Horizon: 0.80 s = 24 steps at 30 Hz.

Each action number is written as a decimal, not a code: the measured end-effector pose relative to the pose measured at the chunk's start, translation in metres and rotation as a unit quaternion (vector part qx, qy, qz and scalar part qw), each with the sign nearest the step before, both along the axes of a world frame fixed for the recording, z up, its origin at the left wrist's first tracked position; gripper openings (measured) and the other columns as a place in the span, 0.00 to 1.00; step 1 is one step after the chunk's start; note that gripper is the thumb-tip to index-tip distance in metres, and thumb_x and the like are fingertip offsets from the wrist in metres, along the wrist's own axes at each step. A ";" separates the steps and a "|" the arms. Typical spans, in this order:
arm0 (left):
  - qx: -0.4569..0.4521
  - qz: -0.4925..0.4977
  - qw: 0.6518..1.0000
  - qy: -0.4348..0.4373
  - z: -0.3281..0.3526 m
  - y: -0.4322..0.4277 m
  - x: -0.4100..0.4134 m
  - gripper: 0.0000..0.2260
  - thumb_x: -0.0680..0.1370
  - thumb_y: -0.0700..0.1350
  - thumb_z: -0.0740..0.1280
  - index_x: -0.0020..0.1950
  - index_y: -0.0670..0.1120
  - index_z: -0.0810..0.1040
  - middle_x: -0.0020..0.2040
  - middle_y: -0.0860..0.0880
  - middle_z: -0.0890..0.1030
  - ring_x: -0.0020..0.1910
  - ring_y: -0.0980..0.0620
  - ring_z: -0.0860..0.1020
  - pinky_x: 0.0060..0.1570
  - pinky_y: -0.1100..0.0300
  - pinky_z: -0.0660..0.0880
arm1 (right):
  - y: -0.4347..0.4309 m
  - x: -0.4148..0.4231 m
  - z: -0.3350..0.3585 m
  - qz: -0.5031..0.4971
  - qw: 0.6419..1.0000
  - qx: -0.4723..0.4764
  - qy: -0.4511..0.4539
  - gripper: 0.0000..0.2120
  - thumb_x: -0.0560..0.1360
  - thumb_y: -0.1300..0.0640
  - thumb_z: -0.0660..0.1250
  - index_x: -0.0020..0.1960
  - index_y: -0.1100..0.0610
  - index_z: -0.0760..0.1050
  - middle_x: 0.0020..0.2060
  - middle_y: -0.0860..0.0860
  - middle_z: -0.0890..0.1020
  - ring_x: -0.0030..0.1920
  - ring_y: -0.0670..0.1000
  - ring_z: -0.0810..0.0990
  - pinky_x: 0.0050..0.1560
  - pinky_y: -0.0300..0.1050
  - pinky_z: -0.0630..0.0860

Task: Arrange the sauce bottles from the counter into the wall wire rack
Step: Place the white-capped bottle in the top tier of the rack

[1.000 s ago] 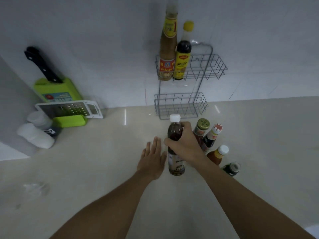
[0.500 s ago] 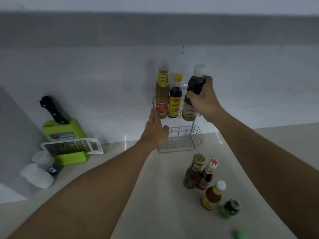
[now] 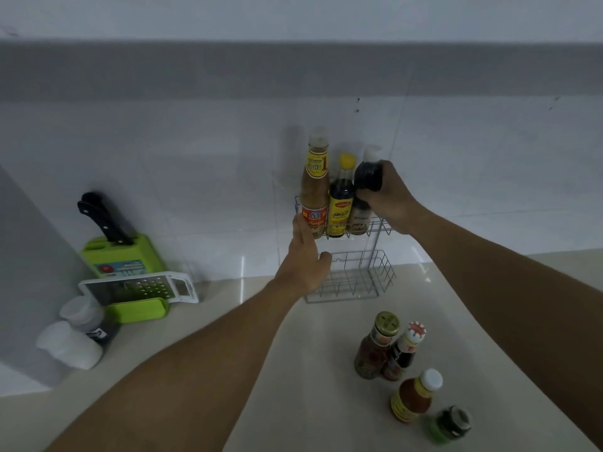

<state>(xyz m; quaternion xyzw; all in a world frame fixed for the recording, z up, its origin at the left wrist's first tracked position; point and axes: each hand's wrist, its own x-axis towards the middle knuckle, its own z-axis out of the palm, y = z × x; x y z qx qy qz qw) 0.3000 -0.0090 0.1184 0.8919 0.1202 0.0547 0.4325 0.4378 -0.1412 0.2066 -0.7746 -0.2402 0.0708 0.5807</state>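
Note:
The white wire rack (image 3: 375, 275) hangs on the tiled wall with two baskets. In its upper basket stand a tall tan sauce bottle (image 3: 315, 187) and a dark bottle with a yellow cap (image 3: 341, 197). My right hand (image 3: 388, 197) grips a dark white-capped bottle (image 3: 365, 181) that sits in the upper basket next to them. My left hand (image 3: 305, 259) is flat and open against the rack's left side, fingers near the tan bottle's base. Several bottles remain on the counter: a gold-lidded jar (image 3: 375, 347), a red-capped dark bottle (image 3: 404, 350), an orange sauce bottle (image 3: 414, 396) and a small green jar (image 3: 450, 424).
A green knife block (image 3: 120, 256) with a black-handled knife stands at the left by the wall, a white grater (image 3: 137, 287) leaning before it. Two white-capped containers (image 3: 75, 337) lie near the left panel. The lower rack basket holds nothing.
My right hand lifted the dark bottle from the counter to the rack and lowered it into the upper basket. My left hand rose to the rack's left side.

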 end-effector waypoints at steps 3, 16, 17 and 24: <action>0.015 -0.003 1.000 -0.003 -0.004 0.002 0.001 0.42 0.81 0.45 0.61 0.78 0.47 0.28 0.80 0.51 0.34 0.80 0.48 0.49 0.77 0.52 0.55 | -0.005 0.004 -0.008 0.004 1.000 -0.028 -0.003 0.26 0.74 0.70 0.67 0.68 0.59 0.62 0.58 0.57 0.74 0.55 0.53 0.77 0.42 0.41 0.78; 0.017 0.001 1.000 -0.015 -0.005 0.001 0.002 0.43 0.79 0.45 0.62 0.78 0.51 0.29 0.81 0.53 0.39 0.79 0.47 0.53 0.76 0.46 0.60 | -0.012 0.005 -0.033 0.022 0.996 -0.088 -0.011 0.29 0.74 0.63 0.68 0.72 0.56 0.62 0.57 0.42 0.73 0.66 0.53 0.73 0.67 0.55 0.72; 0.011 0.003 1.000 -0.019 -0.005 0.001 0.002 0.44 0.78 0.44 0.62 0.78 0.51 0.29 0.81 0.52 0.40 0.79 0.46 0.52 0.76 0.45 0.59 | -0.012 0.001 -0.031 0.025 0.995 -0.094 -0.010 0.28 0.75 0.64 0.67 0.72 0.56 0.62 0.56 0.42 0.73 0.66 0.53 0.72 0.66 0.53 0.72; -0.046 0.106 0.993 -0.037 -0.022 -0.027 -0.013 0.42 0.79 0.42 0.66 0.80 0.45 0.36 0.82 0.47 0.47 0.79 0.45 0.53 0.73 0.57 0.54 | -0.032 -0.007 -0.050 -0.082 0.988 -0.127 -0.026 0.40 0.68 0.45 0.74 0.72 0.56 0.60 0.68 0.54 0.69 0.68 0.53 0.69 0.69 0.56 0.70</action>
